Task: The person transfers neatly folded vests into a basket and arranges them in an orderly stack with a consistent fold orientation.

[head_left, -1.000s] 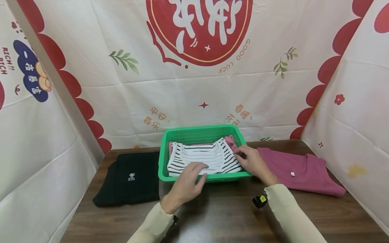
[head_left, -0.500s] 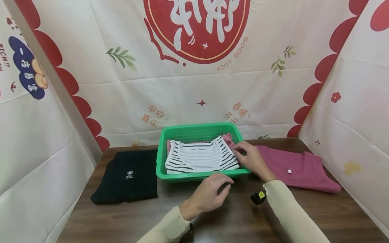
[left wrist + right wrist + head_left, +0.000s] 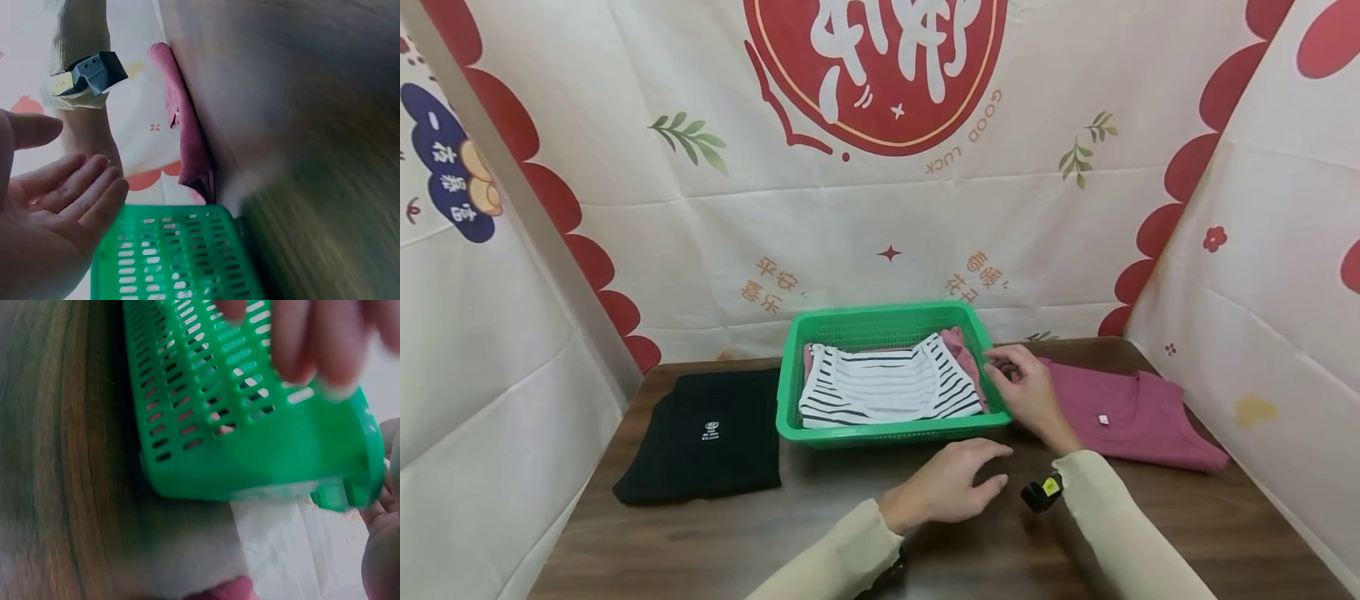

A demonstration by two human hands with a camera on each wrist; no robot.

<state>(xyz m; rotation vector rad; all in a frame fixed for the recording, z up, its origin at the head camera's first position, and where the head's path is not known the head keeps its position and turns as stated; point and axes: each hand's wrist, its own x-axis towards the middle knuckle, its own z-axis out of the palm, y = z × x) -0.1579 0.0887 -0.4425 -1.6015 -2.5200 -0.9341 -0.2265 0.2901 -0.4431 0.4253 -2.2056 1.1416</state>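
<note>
A white tank top with black stripes (image 3: pixel 887 383) lies folded in the green plastic basket (image 3: pixel 895 433), over a pink garment (image 3: pixel 962 354) that shows at its right side. My right hand (image 3: pixel 1028 392) is at the basket's right rim, its fingers bent loosely with nothing between them. In front of the basket, my left hand (image 3: pixel 951 483) hovers over the table, thumb and fingers apart and holding nothing. Its palm faces the left wrist view, beside the basket wall (image 3: pixel 181 250). Blurred fingers (image 3: pixel 325 344) cross the basket in the right wrist view.
A folded black garment (image 3: pixel 700 442) with a small white print lies on the wooden table (image 3: pixel 700 542), left of the basket. To the right lies a folded plum-pink tank top (image 3: pixel 1127 417). A printed white cloth (image 3: pixel 850 200) hangs behind and at both sides.
My left hand has moved from the basket's front rim right and toward me. My right hand has drawn back from the striped top to the right rim.
</note>
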